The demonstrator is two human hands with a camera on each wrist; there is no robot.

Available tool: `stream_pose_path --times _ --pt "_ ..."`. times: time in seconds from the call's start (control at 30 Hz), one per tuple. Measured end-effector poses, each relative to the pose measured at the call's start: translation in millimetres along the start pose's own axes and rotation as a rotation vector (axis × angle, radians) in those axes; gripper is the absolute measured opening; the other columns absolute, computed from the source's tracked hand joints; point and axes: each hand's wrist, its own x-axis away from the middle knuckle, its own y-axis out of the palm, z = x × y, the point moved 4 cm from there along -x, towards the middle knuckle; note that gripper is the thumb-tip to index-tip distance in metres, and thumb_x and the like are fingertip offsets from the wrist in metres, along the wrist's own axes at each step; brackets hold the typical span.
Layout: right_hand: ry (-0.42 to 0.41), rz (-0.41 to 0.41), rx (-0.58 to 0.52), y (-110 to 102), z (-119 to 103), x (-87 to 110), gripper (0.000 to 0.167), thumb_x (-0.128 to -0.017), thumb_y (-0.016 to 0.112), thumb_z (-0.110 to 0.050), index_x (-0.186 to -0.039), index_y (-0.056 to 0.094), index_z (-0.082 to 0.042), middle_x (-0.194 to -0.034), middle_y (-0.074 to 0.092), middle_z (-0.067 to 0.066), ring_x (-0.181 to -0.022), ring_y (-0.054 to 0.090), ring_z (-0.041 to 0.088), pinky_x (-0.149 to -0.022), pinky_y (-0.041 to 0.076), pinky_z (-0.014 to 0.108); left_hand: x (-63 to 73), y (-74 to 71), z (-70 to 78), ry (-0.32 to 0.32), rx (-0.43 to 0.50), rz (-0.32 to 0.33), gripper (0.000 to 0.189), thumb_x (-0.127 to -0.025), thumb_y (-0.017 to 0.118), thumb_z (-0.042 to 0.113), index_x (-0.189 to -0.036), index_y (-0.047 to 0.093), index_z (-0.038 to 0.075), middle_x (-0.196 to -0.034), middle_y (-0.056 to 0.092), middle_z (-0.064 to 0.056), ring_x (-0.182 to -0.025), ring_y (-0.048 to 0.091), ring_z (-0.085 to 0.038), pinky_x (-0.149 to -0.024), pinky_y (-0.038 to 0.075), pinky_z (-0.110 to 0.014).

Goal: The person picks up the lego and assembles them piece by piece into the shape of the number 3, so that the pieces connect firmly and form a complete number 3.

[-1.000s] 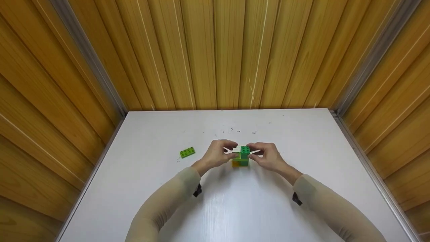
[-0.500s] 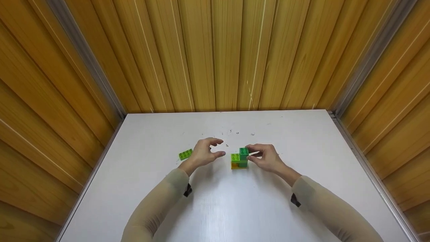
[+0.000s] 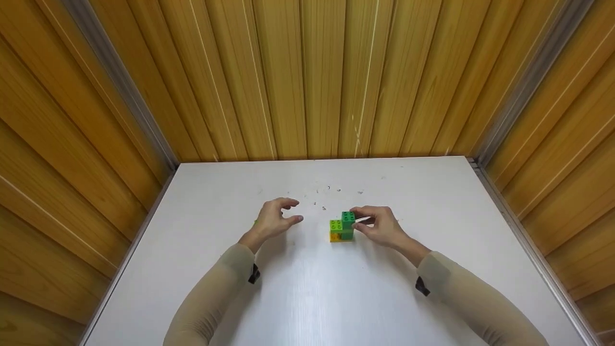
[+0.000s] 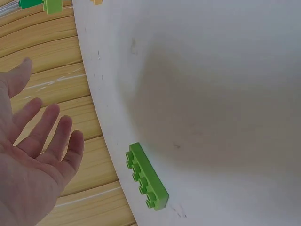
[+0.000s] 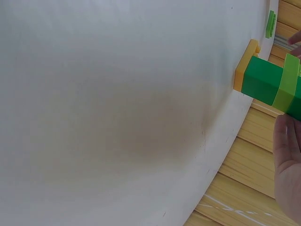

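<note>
A small tower of toy bricks stands on the table: an orange base plate (image 5: 246, 66), a dark green brick (image 5: 262, 80), a light green plate (image 3: 336, 226) and another dark green brick (image 3: 348, 219) on top at the right. Thumb and fingers of my right hand (image 3: 382, 225) pinch that top brick from its right side. My left hand (image 3: 273, 220) is held over the table left of the tower, fingers spread and nothing in them. Beneath it lies a loose light green brick (image 4: 148, 177), almost wholly hidden by this hand in the head view.
The white table (image 3: 307, 298) bears small dark marks toward the back. Wood-look panels (image 3: 283, 81) wall it in behind and at both sides, with grey metal strips (image 3: 129, 91) along the corners.
My left hand has let go of the tower and moved left, over the loose light green brick. The right hand has stayed at the top dark green brick.
</note>
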Motion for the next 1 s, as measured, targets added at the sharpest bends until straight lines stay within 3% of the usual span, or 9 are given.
stream_pose_path --times 0.37,0.63,1.0 --pt "-0.004 0.003 -0.020 0 0 -0.3 0.038 -0.100 0.081 0.001 -0.137 0.077 0.001 -0.132 0.081 0.022 -0.121 0.080 0.044 -0.098 0.069 0.038 5.5 -15.5 -24.4 -0.066 -0.052 0.018 0.047 -0.100 0.086 0.017 -0.143 0.074 0.003 -0.146 0.075 -0.019 -0.136 0.072 -0.041 -0.114 0.061 -0.055" --pt "0.018 0.004 -0.026 -1 3 -0.6 0.039 -0.099 0.081 0.001 -0.138 0.077 0.001 -0.132 0.081 0.021 -0.121 0.080 0.045 -0.098 0.069 0.034 10.9 -24.1 -46.1 -0.129 -0.113 -0.002 0.050 -0.101 0.085 0.017 -0.147 0.071 0.003 -0.154 0.070 -0.019 -0.149 0.062 -0.042 -0.126 0.051 -0.058" --pt "0.002 0.001 -0.021 -1 2 -0.5 0.038 -0.099 0.080 0.003 -0.137 0.076 0.004 -0.132 0.081 0.024 -0.120 0.081 0.044 -0.098 0.069 0.043 19.5 -29.2 -69.2 -0.251 -0.150 -0.024 0.054 -0.102 0.084 0.020 -0.152 0.068 0.006 -0.159 0.065 -0.019 -0.152 0.057 -0.040 -0.129 0.049 -0.056"
